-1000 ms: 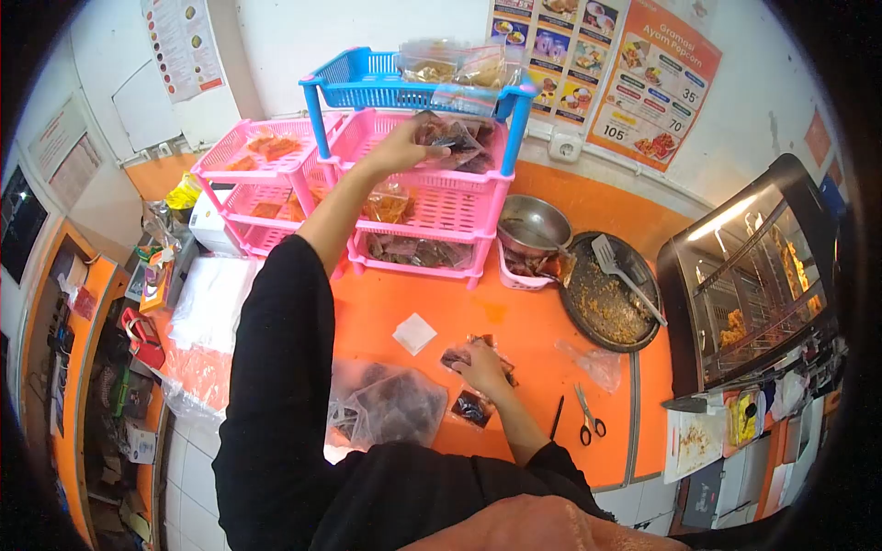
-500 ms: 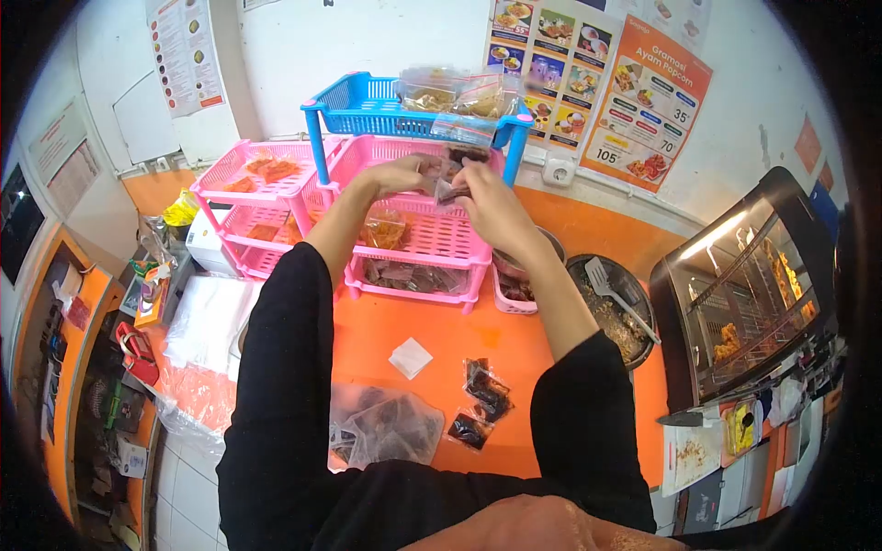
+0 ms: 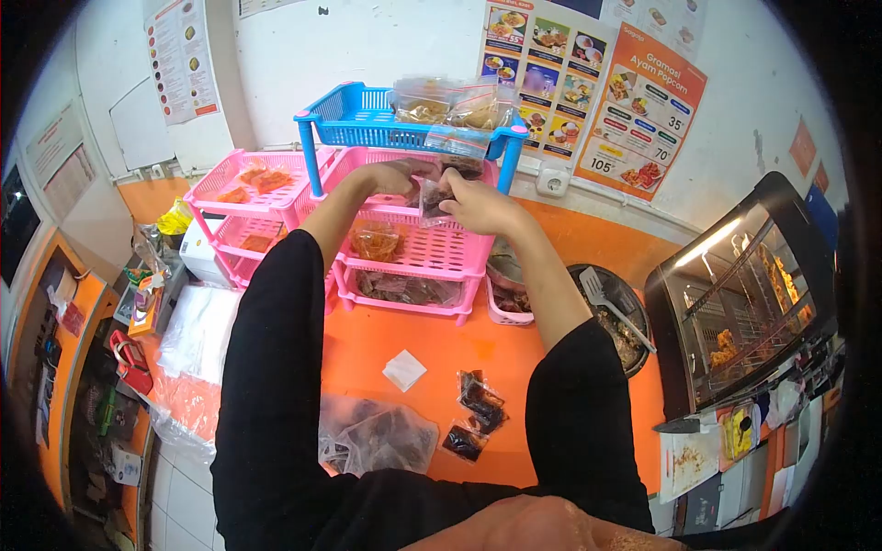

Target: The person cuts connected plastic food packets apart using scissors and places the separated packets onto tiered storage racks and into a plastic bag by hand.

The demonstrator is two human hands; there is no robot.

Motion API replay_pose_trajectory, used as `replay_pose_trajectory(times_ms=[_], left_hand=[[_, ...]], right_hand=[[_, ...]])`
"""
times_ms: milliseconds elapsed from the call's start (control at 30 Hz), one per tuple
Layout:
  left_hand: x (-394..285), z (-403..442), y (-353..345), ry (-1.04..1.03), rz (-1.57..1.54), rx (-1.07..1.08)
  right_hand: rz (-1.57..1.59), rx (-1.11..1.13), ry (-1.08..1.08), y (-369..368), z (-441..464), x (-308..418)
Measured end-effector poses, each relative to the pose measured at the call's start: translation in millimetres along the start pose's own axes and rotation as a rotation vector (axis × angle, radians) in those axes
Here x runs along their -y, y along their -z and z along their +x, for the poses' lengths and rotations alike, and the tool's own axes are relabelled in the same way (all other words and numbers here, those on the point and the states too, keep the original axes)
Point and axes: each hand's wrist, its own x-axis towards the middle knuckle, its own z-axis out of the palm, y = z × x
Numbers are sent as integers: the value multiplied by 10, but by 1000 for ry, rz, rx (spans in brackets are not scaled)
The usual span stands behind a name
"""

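Note:
My right hand [image 3: 482, 202] is closed on a small clear plastic packet [image 3: 434, 204] with dark contents. My left hand [image 3: 400, 177] has its fingers curled at the packet's upper left side, partly hidden. Both hands are over the upper tier of a pink basket rack [image 3: 423, 241], below the front edge of a blue basket [image 3: 367, 130]. Just above my fingers, a zip bag [image 3: 457, 145] with dark contents hangs at the blue basket's front. A bag of orange food [image 3: 377, 241] lies in the pink rack, left of my hands.
Several dark sauce packets [image 3: 480, 399], a white paper square [image 3: 404, 370] and a clear plastic bag [image 3: 390, 436] lie on the orange table [image 3: 514, 367]. A pan [image 3: 634, 344] with a spatula [image 3: 611, 303] and a lit display warmer [image 3: 735, 303] stand to the right.
My hands remain close together at the rack. The packet between them has turned to hang more upright below my fingers. The view has shifted slightly.

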Motion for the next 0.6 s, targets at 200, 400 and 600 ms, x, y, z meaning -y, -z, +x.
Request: replay_pose_trajectory(times_ms=[200, 400, 600], left_hand=[[4, 4, -66, -32, 286, -144], [-105, 69, -103, -107, 464, -186], [-132, 182, -71, -79, 373, -181]], right_hand=[[-45, -17, 14, -34, 72, -4], [-72, -42, 38, -83, 109, -23], [-69, 21, -58, -19, 79, 102]])
